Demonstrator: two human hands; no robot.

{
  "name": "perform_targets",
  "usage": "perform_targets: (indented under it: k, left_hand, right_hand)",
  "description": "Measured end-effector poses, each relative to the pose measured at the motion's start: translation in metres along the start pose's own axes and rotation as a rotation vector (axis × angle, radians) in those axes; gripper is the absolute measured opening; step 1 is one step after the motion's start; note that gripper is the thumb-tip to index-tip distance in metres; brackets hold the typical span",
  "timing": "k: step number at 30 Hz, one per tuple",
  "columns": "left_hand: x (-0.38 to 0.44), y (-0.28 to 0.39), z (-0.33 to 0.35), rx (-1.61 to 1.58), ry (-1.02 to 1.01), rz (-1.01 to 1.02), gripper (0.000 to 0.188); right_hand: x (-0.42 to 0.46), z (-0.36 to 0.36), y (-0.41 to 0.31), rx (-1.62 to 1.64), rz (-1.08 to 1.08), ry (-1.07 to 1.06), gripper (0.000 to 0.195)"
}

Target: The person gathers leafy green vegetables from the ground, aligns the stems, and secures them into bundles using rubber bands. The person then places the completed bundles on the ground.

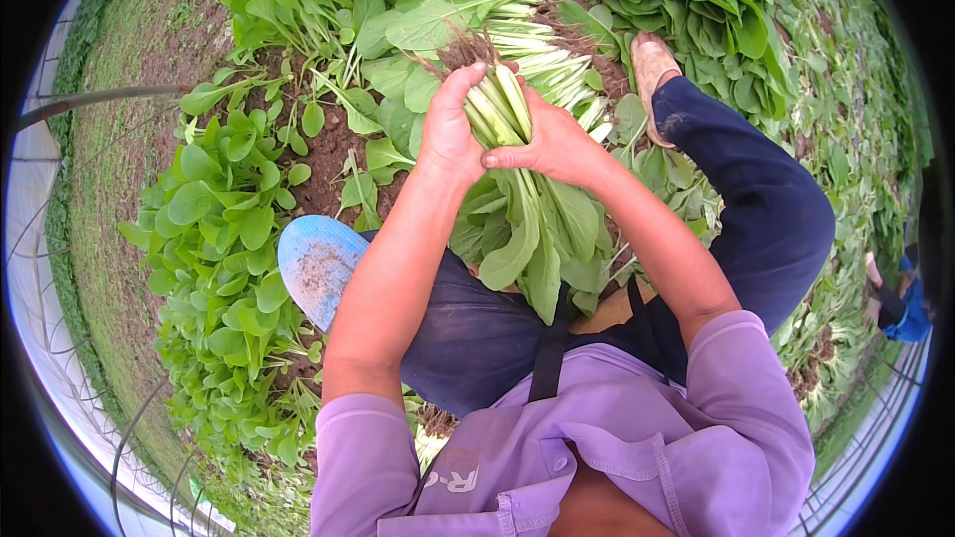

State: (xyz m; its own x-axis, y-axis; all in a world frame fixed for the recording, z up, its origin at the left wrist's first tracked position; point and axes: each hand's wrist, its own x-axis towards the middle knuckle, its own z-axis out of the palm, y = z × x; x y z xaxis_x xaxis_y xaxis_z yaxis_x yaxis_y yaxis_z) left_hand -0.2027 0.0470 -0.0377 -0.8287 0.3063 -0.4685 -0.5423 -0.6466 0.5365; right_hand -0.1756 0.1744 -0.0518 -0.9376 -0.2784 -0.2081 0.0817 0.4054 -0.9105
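Note:
A bunch of leafy greens (498,108) with pale stems is gripped between my two hands, its brown roots pointing away from me and its leaves hanging toward my lap. My left hand (453,123) wraps the stems from the left side. From the right, my right hand (556,138) presses round the same stems, its thumb close to the left palm. Just beyond lies a pile of pulled greens (556,63), white stems and roots to the right, with broad leaves (425,26) spread to the left.
Growing greens (216,239) stand on the left in brown soil (324,153). Another leafy heap (686,0) lies at the upper right, near my shoe (650,82). A curved metal pole (112,95) reaches in from the left. A person in blue (906,309) is at the far right.

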Motion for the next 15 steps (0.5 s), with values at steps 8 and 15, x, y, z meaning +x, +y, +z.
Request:
perform_targets:
  k: [8,15]
  left_hand:
    - [-0.003,-0.006,0.0,0.379,-0.144,0.307,0.048]
    - [-0.016,0.009,-0.01,0.271,-0.147,0.113,0.053]
  right_hand:
    - [-0.002,-0.011,-0.002,0.48,0.165,-0.214,0.052]
    - [0.012,-0.006,-0.02,0.553,0.031,-0.419,0.057]
